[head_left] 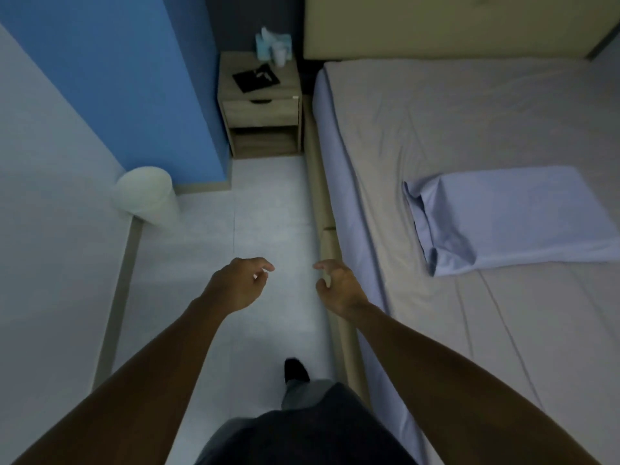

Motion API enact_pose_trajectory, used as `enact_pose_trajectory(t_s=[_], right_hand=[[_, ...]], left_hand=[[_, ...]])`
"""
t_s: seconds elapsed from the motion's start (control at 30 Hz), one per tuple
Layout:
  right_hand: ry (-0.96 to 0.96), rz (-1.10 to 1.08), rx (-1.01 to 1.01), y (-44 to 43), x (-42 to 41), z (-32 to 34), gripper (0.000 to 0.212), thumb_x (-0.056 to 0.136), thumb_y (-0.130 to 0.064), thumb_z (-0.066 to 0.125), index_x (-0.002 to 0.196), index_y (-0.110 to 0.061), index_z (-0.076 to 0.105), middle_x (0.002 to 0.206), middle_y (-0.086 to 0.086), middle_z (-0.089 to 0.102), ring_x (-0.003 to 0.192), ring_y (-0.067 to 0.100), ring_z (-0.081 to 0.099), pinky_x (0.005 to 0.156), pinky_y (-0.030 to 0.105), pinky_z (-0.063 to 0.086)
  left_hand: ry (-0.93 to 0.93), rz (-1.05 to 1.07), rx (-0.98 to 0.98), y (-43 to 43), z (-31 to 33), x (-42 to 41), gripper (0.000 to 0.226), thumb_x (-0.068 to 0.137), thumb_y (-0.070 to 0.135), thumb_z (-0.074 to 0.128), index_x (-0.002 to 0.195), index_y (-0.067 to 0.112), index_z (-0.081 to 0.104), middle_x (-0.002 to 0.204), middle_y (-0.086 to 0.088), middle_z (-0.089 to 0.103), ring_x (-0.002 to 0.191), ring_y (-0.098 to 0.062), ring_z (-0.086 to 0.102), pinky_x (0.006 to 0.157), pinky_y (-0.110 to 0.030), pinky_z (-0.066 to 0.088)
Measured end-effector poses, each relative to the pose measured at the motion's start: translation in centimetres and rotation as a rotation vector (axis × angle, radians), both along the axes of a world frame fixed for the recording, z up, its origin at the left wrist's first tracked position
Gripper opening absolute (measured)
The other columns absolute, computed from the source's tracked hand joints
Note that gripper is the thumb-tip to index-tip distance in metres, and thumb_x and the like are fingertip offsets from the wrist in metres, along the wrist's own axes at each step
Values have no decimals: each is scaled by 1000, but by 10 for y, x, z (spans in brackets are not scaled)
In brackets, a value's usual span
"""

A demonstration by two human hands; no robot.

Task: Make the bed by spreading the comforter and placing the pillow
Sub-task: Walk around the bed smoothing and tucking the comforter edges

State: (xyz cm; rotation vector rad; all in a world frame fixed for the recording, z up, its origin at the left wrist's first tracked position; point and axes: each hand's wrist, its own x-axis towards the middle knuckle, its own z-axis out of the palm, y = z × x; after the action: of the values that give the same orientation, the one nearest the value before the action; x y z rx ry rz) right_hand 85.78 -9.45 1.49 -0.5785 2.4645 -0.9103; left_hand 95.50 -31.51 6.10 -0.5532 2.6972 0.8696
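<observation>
Bed (pixel 503 112) bare; pillow (pixel 523 216) soft, light, grab both short ends. Left hand (pixel 240 285), right hand (pixel 339 285): fingers loosely curled, empty.

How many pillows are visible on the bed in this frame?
1. The pillow lies flat on the middle of the bed, its right end cut off by the frame edge; others could lie out of view.

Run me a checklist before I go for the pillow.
1. Left hand free: ok, holds nothing.
2. Right hand free: ok, holds nothing.
3. Pillow at the headboard: not ok, it lies mid-bed.
4. Sheet smooth: not ok, creased towards the head end.
5. Comforter located: cannot tell, none in view.
</observation>
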Motion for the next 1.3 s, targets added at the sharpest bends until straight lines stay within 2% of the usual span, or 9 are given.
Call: enact_pose_trajectory(t_s=[0.13, 0.37, 0.5, 0.67, 0.77, 0.9, 1.07, 1.2, 1.3], right_hand=[[60, -34, 1, -52, -82, 10, 34, 92, -7, 55, 125, -10, 62, 132, 11, 57, 125, 25, 55, 105, 27, 41], [82, -106, 23, -131, -210, -2, 34, 90, -5, 56, 122, -8, 66, 126, 12, 64, 113, 32, 63, 100, 36, 48], [68, -159, 85, -175, -281, 0, 36, 89, -4, 57, 124, -6, 66, 128, 13, 65, 121, 29, 60, 105, 30, 42], [74, -255, 59, -230, -370, 3, 33, 92, -12, 56, 123, -11, 67, 127, 7, 68, 119, 24, 62, 100, 24, 43], [36, -243, 82, -248, -405, -1, 34, 94, -14, 55, 126, -12, 66, 130, 6, 66, 123, 24, 60, 105, 30, 44], [-34, -265, 102, -259, -475, -16, 36, 95, -10, 53, 128, -10, 65, 131, 8, 66, 122, 26, 60, 102, 28, 45], [-57, -345, 77, -271, -587, -33, 33, 92, -7, 52, 121, -12, 68, 124, 8, 68, 114, 26, 63, 99, 36, 49], [-121, -315, 58, -281, -662, -42, 35, 93, -7, 52, 126, -10, 66, 129, 11, 65, 118, 28, 61, 103, 38, 47], [-102, -345, 18, -288, -715, -52, 32, 92, -4, 54, 121, -6, 68, 124, 12, 67, 115, 29, 63, 102, 36, 47]], left_hand=[[107, -10, 32, -49, 9, -87, 21, 98, 33, 51, 113, 36, 65, 107, 5, 72, 90, -16, 67, 84, -37, 58], [92, -58, 19, -151, -11, -226, 20, 97, 33, 51, 109, 38, 66, 101, 6, 71, 85, -13, 65, 77, -28, 54], [78, -84, 64, -216, -8, -308, 19, 95, 35, 52, 107, 40, 66, 99, 8, 69, 85, -12, 65, 76, -27, 53], [75, -103, 132, -287, 2, -435, 20, 95, 29, 53, 103, 39, 67, 102, 6, 72, 89, -13, 66, 80, -35, 57], [49, -151, 184, -302, 2, -499, 27, 96, 21, 47, 98, 41, 65, 98, 6, 72, 91, -15, 67, 84, -41, 57], [22, -195, 217, -313, -8, -598, 32, 95, 16, 42, 95, 42, 61, 95, 10, 68, 94, -15, 65, 88, -42, 54], [9, -190, 184, -320, -19, -716, 30, 95, 19, 43, 95, 44, 59, 96, 13, 67, 94, -14, 64, 77, -31, 51], [-44, -164, 153, -327, -34, -788, 31, 96, 16, 40, 103, 33, 65, 101, 6, 69, 99, -18, 64, 91, -39, 52], [-34, -154, 164, -329, -47, -839, 31, 96, 16, 40, 103, 32, 66, 101, 6, 70, 100, -17, 65, 92, -35, 51]])
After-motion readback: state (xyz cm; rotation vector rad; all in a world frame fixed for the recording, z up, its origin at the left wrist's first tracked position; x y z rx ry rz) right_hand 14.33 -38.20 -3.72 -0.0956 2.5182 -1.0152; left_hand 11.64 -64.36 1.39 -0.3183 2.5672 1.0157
